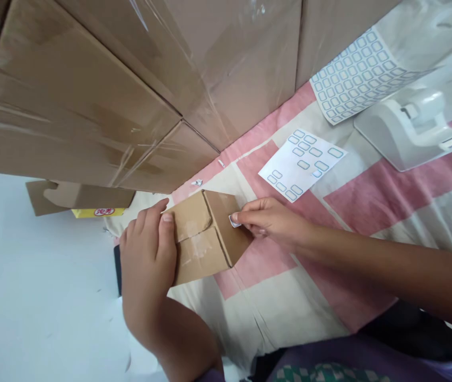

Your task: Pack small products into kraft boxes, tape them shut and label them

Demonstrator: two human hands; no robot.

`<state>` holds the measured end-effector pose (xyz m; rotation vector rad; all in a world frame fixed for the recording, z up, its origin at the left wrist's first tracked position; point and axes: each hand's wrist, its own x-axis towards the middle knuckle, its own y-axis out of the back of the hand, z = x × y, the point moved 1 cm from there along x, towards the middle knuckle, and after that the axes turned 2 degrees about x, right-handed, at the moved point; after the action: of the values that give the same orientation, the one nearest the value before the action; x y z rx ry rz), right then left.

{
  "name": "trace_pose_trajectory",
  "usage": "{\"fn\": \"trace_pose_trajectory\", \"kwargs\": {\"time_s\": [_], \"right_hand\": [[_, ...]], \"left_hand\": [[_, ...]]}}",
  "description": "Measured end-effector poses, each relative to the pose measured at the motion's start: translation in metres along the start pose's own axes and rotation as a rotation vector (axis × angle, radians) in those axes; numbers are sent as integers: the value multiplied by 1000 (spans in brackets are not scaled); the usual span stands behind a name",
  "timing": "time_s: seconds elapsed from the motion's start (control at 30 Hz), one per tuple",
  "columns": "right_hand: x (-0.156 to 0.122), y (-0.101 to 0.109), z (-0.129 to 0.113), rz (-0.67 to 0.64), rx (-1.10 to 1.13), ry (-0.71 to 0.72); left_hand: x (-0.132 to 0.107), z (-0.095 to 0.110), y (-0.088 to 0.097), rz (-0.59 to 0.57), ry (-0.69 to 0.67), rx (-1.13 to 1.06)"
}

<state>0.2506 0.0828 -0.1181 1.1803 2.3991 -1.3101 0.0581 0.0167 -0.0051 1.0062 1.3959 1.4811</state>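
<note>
A small brown cardboard box [204, 239], its top flaps taped, lies on a pink and cream checked cloth [353, 212]. My left hand [146, 265] wraps round the box's left end, thumb on top. My right hand [268, 218] pinches a small blue-edged sticker [234, 221] against the box's right side. A sticker sheet [301, 164] with several labels left on it lies just beyond my right hand.
Large taped cardboard boxes [130, 79] stand close behind. A fuller sticker sheet [357, 74] and a white tape dispenser [413, 130] lie at the far right. A yellow packet [98, 212] under a cardboard piece sits on the left. Bits of peeled backing [197, 182] lie on the cloth.
</note>
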Motion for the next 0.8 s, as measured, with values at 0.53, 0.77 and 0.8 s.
{"fn": "trace_pose_trajectory", "kwargs": {"time_s": [0.53,0.77,0.8], "right_hand": [[-4,1,-4,16,-56,17],[-1,3,-2,14,-78,19],[-1,3,-2,13,-84,24]], "left_hand": [[0,4,2,-19,24,-17],[0,5,4,-21,17,-19],[0,5,3,-24,16,-17]]}}
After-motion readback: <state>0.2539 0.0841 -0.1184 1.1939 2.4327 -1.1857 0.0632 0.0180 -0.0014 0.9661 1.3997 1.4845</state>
